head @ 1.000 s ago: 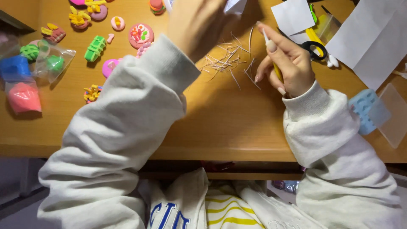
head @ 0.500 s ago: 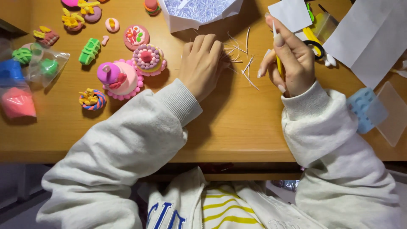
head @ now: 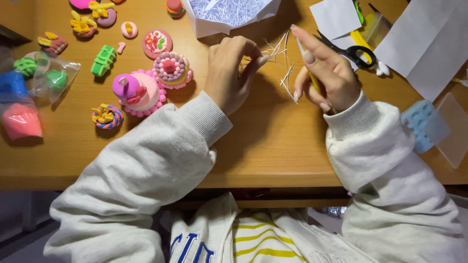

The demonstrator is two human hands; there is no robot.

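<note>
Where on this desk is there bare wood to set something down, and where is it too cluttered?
Bare wood runs along the near desk edge, between the two sleeves and left below the striped clay ring. Crowded: clay cakes and bagged clay at left, shredded strips between the left hand and right hand, scissors and papers at right.

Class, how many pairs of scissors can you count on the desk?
1: the scissors lie at the desk's far right, just beyond the right hand. Others may be hidden under papers.
</note>
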